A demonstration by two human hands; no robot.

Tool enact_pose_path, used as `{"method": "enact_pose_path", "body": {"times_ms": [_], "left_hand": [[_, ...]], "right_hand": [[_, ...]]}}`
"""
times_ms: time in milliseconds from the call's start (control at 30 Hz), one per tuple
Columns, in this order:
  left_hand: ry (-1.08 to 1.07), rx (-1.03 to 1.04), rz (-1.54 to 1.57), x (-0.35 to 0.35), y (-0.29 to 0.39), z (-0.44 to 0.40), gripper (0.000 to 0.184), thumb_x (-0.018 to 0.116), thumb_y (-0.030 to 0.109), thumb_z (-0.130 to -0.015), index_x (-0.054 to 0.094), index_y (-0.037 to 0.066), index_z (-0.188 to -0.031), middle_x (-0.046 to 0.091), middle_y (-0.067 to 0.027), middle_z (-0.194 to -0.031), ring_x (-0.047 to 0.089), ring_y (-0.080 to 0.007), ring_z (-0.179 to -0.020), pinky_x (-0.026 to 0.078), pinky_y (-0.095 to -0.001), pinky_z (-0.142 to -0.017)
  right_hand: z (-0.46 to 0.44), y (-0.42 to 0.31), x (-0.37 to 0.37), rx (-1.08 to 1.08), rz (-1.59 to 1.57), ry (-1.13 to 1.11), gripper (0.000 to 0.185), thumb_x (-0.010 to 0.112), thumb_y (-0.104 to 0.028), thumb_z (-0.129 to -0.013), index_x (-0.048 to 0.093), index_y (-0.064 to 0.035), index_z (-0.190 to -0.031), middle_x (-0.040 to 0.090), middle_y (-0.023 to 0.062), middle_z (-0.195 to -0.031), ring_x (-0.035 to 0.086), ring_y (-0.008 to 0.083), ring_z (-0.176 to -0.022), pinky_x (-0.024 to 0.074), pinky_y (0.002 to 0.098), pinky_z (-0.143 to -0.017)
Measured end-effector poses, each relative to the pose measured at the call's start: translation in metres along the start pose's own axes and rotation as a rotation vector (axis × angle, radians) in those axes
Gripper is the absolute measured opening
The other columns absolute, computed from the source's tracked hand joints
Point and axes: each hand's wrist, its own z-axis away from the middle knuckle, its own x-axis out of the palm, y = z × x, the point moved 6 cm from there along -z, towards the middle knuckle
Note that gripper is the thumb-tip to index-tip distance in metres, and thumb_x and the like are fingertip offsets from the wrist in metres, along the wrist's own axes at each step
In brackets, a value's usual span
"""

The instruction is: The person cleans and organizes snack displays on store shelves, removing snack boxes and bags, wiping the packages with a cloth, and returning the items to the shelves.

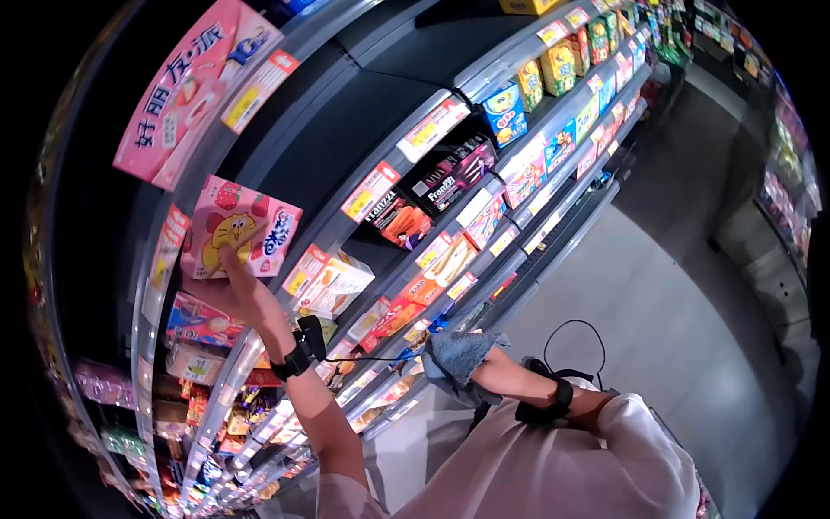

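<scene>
Pink box [245, 223] gripped in left hand [232, 292], thumb across its front; fingers behind hidden. Box is held beside shelf edge [149, 303]; whether any weight is borne by the shelf cannot be told. Blue cloth [458, 353] held bunched in right hand [486, 368], fingers covered. Progress, as judged: box grasped, release not yet made; cloth's use cannot be told.

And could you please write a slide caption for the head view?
Left hand holding a pink box at store shelves, right hand covered by blue cloth.
</scene>
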Motion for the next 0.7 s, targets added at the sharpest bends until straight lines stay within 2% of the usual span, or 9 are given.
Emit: {"method": "enact_pose_path", "body": {"times_ms": [133,167,200,233,267,500,600,633,700], "left_hand": [[-0.185,-0.004,0.094,0.023,-0.048,-0.011,0.039,0.065,0.016,-0.099,0.044,-0.006,-0.124,0.058,-0.0182,-0.122,0.059,-0.0188,-0.107,0.049,-0.0323,-0.093],[-0.195,-0.133,0.118,0.018,-0.077,-0.012,0.031,0.061,0.015,-0.101,0.047,-0.006,-0.119,0.058,-0.0161,-0.12,0.059,-0.0161,-0.106,0.049,-0.0302,-0.088],[-0.248,-0.259,0.08,0.014,-0.097,-0.014,0.036,0.058,0.021,-0.103,0.045,-0.006,-0.124,0.059,-0.0149,-0.12,0.059,-0.0164,-0.106,0.049,-0.0308,-0.086],[-0.202,-0.346,0.045,0.016,-0.088,-0.008,0.04,0.058,0.023,-0.103,0.044,-0.006,-0.128,0.059,-0.016,-0.121,0.06,-0.0175,-0.105,0.05,-0.0311,-0.085],[-0.155,-0.436,0.007,0.019,-0.078,-0.002,0.045,0.057,0.025,-0.103,0.043,-0.006,-0.133,0.06,-0.017,-0.123,0.061,-0.0186,-0.104,0.05,-0.0315,-0.085],[-0.237,-0.357,-0.236,0.011,-0.085,0.01,0.059,0.057,0.026,-0.102,0.034,-0.006,-0.146,0.057,-0.0222,-0.132,0.061,-0.0269,-0.115,0.051,-0.0359,-0.095],[-0.131,-0.084,-0.368,-0.01,-0.068,0.029,0.053,0.054,0.023,-0.103,0.037,-0.007,-0.143,0.058,-0.0224,-0.132,0.06,-0.0302,-0.118,0.051,-0.0389,-0.097],[-0.133,0.029,-0.332,-0.009,-0.05,0.04,0.05,0.053,0.023,-0.103,0.038,-0.007,-0.141,0.058,-0.023,-0.131,0.059,-0.0315,-0.12,0.05,-0.0409,-0.099],[-0.118,0.179,-0.338,-0.004,-0.014,0.086,0.047,0.053,0.023,-0.103,0.042,-0.008,-0.136,0.058,-0.0242,-0.13,0.058,-0.0328,-0.12,0.047,-0.0437,-0.102]], "right_hand": [[0.004,-0.02,-0.013,-0.074,-0.077,0.093,0.019,0.055,0.0,-0.096,0.062,0.0014,-0.114,0.065,0.0047,-0.106,0.057,0.0125,-0.102,0.0475,0.0295,-0.091],[0.004,-0.034,-0.014,-0.089,-0.103,0.049,0.013,0.053,0.0,-0.097,0.061,0.0019,-0.107,0.064,0.0047,-0.101,0.057,0.0122,-0.095,0.0473,0.0282,-0.085],[0.006,-0.042,-0.012,-0.105,-0.128,0.004,0.009,0.052,0.0,-0.097,0.06,0.0024,-0.1,0.063,0.0048,-0.095,0.057,0.012,-0.088,0.047,0.027,-0.078],[0.006,-0.046,-0.011,-0.204,-0.1,0.182,0.014,0.046,0.0,-0.098,0.055,0.0011,-0.087,0.056,0.0038,-0.082,0.051,0.0105,-0.073,0.0416,0.0253,-0.065],[0.005,-0.046,-0.015,-0.199,-0.113,0.203,0.014,0.046,0.0,-0.098,0.055,0.0011,-0.087,0.056,0.0038,-0.082,0.051,0.0105,-0.073,0.0416,0.0253,-0.065],[0.001,-0.023,-0.024,-0.002,-0.343,0.099,0.015,0.045,0.001,-0.097,0.056,-0.0018,-0.087,0.055,0.0018,-0.078,0.052,0.0083,-0.071,0.0414,0.0244,-0.058],[0.002,-0.009,-0.031,0.132,-0.516,-0.066,0.025,0.052,-0.019,-0.102,0.065,0.0018,-0.105,0.067,0.0047,-0.099,0.062,0.0106,-0.091,0.0509,0.0254,-0.077],[0.002,0.023,-0.035,0.214,-0.682,0.171,0.034,0.055,-0.029,-0.102,0.064,0.0018,-0.114,0.069,0.0108,-0.107,0.067,0.0179,-0.098,0.0548,0.0302,-0.083],[0.001,0.032,-0.039,0.278,-0.935,0.175,0.039,0.056,-0.032,-0.101,0.062,0.0019,-0.12,0.068,0.0143,-0.113,0.067,0.022,-0.103,0.0545,0.0345,-0.089]]}}
